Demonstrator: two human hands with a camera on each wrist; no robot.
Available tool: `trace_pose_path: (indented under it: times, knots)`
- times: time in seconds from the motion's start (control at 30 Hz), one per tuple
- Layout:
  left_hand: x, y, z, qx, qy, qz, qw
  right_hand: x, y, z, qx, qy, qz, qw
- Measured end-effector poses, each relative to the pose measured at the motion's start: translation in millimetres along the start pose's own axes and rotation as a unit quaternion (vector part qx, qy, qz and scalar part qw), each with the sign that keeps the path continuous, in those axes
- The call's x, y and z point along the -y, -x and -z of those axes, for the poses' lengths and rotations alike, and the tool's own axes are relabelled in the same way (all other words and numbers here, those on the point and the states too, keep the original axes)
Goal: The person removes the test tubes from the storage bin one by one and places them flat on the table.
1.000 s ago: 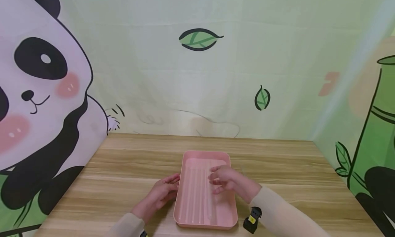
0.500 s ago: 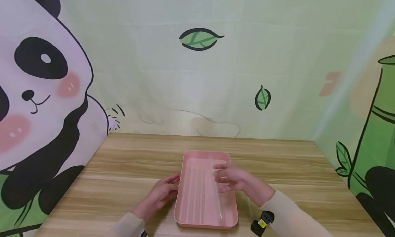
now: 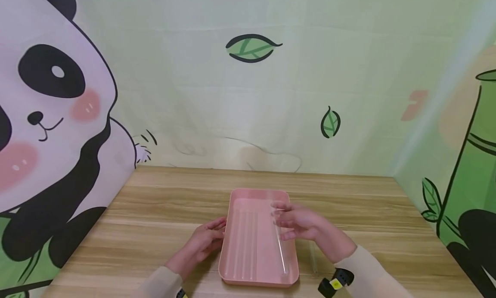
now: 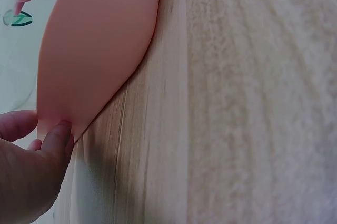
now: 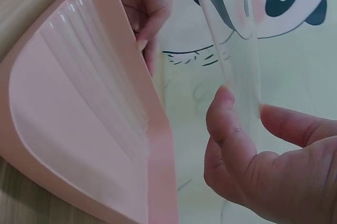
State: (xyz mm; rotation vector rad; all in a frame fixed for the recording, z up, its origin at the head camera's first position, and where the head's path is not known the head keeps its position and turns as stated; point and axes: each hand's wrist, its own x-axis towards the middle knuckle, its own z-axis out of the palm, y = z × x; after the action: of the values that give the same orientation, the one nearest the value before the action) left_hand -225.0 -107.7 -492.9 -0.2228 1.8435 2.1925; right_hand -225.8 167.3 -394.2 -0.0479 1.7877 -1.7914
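A pink tray (image 3: 271,246) lies lengthwise on the table. My left hand (image 3: 205,242) touches its left side; in the left wrist view, the fingertips of that hand (image 4: 37,166) rest against the tray's outer wall near a corner. Several clear tubes (image 3: 244,246) lie side by side in the tray's left half. Over the right half, my right hand (image 3: 300,222) holds another clear test tube (image 3: 282,255), tilted, its rounded end toward me. The right wrist view shows the thumb and fingers of the right hand (image 5: 263,155) pinching this see-through tube (image 5: 239,66) above the tray.
One more clear tube (image 3: 314,259) lies on the wooden table (image 3: 368,229), right of the tray and partly behind the right wrist. A fabric backdrop (image 3: 186,95) with a panda and leaves rises behind the table's far edge.
My right hand has moved right with the tube, from beside the row of tubes to the tray's right side. The tube on the table has come into view. My left hand has stayed put.
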Motion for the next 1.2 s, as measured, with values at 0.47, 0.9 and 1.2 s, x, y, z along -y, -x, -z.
trace_pose_path:
  times: [0.47,0.9,1.2]
  knots:
    - [2.0,0.4,-0.2,0.018,0.003,-0.001,0.9998,-11.7,15.9,20.9,0.032,-0.001,0.043,0.999]
    - [2.3,-0.9,-0.3,0.002,0.008,0.004,1.0,-27.2,27.0,57.8,0.061,-0.036,0.065,0.995]
    - [1.2,-1.0,1.3,0.009,0.0,-0.001,1.0,-37.0,32.8,84.4,0.054,-0.038,0.07,0.995]
